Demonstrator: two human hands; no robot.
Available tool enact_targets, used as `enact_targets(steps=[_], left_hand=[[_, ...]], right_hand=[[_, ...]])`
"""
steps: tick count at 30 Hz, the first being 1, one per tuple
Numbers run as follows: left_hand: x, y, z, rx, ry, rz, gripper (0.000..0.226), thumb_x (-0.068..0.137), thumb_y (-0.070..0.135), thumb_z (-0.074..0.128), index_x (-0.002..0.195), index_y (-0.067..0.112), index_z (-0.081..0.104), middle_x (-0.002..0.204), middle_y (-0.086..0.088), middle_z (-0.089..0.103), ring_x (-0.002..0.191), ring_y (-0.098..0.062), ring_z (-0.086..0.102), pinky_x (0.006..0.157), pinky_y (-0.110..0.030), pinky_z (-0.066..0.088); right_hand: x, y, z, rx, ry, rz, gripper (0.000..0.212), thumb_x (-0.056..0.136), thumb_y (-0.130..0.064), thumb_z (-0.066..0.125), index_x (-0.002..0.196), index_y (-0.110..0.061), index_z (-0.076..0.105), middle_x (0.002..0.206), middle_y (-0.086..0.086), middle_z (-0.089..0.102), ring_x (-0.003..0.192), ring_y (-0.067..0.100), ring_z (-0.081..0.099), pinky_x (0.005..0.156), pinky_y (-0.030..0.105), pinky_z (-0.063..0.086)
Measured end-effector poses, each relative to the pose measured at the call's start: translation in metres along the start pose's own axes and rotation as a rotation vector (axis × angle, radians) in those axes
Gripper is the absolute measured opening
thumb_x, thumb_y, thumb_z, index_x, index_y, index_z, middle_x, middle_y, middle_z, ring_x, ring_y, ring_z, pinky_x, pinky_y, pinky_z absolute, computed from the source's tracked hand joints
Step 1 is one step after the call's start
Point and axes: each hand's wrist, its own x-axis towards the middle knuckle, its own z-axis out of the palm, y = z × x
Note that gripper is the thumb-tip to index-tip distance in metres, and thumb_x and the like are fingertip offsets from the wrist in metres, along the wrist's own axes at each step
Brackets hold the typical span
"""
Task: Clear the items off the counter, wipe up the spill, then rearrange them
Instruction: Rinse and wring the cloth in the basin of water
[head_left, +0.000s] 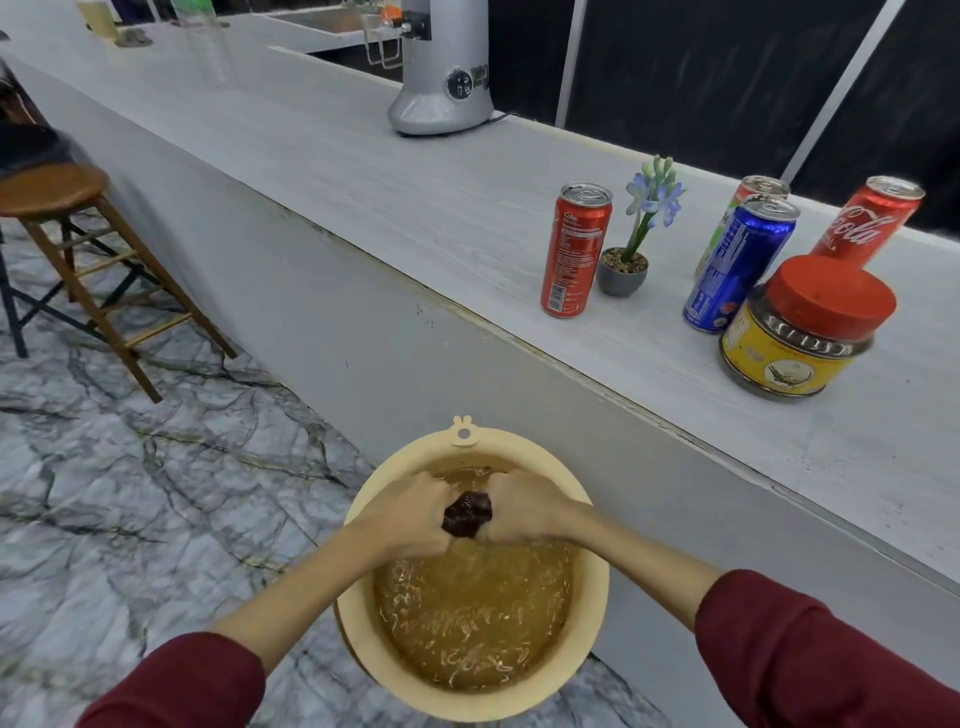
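Over basin (597, 587), hands (410, 517) around cloth (467, 513)

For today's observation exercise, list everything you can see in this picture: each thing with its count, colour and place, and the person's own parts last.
counter: one, pale grey, running from far left to near right
red cans: two, on the counter, one left of the plant, one at the back right
blue can: one, in front of another can, mostly hidden
potted plant: one, blue flowers, grey pot
jar: one, red lid, yellow label, near counter edge
appliance: one, silver, farther along the counter
stool: one, brown wood, on the floor, left
basin: one, beige, holding murky water, below the counter
cloth: one, dark, above the basin
left hand, right hand: both grip the cloth; dark red sleeves
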Motion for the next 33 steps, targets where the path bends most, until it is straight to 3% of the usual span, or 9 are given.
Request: enact_targets(steps=[6,8,12,16,20,23,28,30,33], left_hand=[[-0.001,-0.001,0.016,-0.255,0.007,-0.109,0.026,0.067,0.011,0.046,0.050,0.016,0.026,0.045,0.000,0.034,0.043,-0.017,0.029,0.045,-0.033,0.018],[-0.002,0.002,0.015,-0.327,0.032,-0.111,0.028,0.068,0.012,0.047,0.049,0.016,0.027,0.044,0.003,0.033,0.042,-0.014,0.028,0.044,-0.031,0.018],[0.000,-0.004,0.009,-0.484,0.103,-0.092,0.019,0.067,0.010,0.051,0.053,0.013,0.039,0.047,-0.005,0.042,0.044,-0.017,0.036,0.046,-0.030,0.026],[-0.004,-0.007,0.002,-0.616,0.045,-0.055,0.014,0.074,0.009,0.068,0.083,0.018,0.060,0.070,-0.002,0.065,0.058,-0.015,0.059,0.050,-0.028,0.045],[-0.012,-0.013,-0.003,-0.769,-0.022,-0.045,0.045,0.061,0.032,0.083,0.095,0.020,0.057,0.076,-0.004,0.067,0.055,-0.014,0.062,0.051,-0.026,0.050],[-0.013,-0.014,-0.004,-0.758,0.053,0.034,0.054,0.053,0.050,0.077,0.095,0.020,0.062,0.076,0.007,0.065,0.063,-0.003,0.059,0.059,-0.020,0.047],[-0.012,-0.004,-0.005,-0.715,0.100,0.090,0.040,0.080,0.052,0.057,0.083,0.012,0.062,0.065,0.006,0.054,0.057,-0.002,0.047,0.055,-0.015,0.037],[-0.010,-0.001,-0.003,-0.674,0.174,0.063,0.041,0.090,0.043,0.048,0.081,0.004,0.058,0.066,-0.003,0.050,0.058,-0.008,0.045,0.055,-0.021,0.035],[-0.009,0.004,0.003,-0.531,0.267,0.003,0.037,0.096,0.032,0.037,0.073,0.007,0.052,0.060,-0.002,0.046,0.054,-0.011,0.041,0.054,-0.026,0.031]], right_hand=[[-0.007,-0.001,0.015,-0.329,0.160,-0.096,0.033,0.080,-0.022,0.055,0.057,-0.012,0.034,0.065,0.009,0.053,0.062,0.028,0.046,0.047,0.029,0.029],[-0.006,0.002,0.018,-0.325,0.222,-0.108,0.021,0.081,-0.022,0.052,0.067,-0.011,0.041,0.081,0.017,0.064,0.069,0.034,0.053,0.053,0.031,0.032],[0.000,0.011,0.017,-0.143,0.297,-0.119,0.013,0.078,-0.021,0.052,0.071,-0.010,0.054,0.075,0.011,0.062,0.065,0.026,0.050,0.050,0.029,0.031],[-0.009,0.015,-0.001,0.257,0.071,-0.166,0.018,0.079,-0.037,0.066,0.089,-0.024,0.061,0.070,-0.017,0.058,0.061,-0.002,0.051,0.053,0.012,0.034],[-0.016,0.025,-0.010,0.661,-0.255,-0.062,0.035,0.089,-0.055,0.046,0.091,-0.024,0.063,0.074,-0.011,0.053,0.064,0.001,0.048,0.058,0.014,0.037],[-0.012,0.035,-0.008,0.798,-0.326,-0.047,0.033,0.093,-0.046,0.044,0.097,-0.019,0.063,0.084,-0.004,0.056,0.073,0.008,0.052,0.064,0.019,0.041],[-0.009,0.035,-0.023,0.912,-0.611,-0.038,0.012,0.091,-0.020,0.056,0.101,-0.015,0.054,0.079,0.002,0.062,0.070,0.015,0.062,0.069,0.025,0.054],[-0.008,0.029,-0.024,0.801,-0.573,0.002,0.007,0.088,-0.012,0.058,0.092,-0.015,0.054,0.064,0.001,0.058,0.054,0.013,0.056,0.054,0.023,0.051],[-0.006,0.014,-0.017,0.410,-0.228,0.011,0.014,0.079,-0.012,0.060,0.070,-0.017,0.051,0.053,-0.001,0.045,0.043,0.011,0.040,0.044,0.022,0.033]])
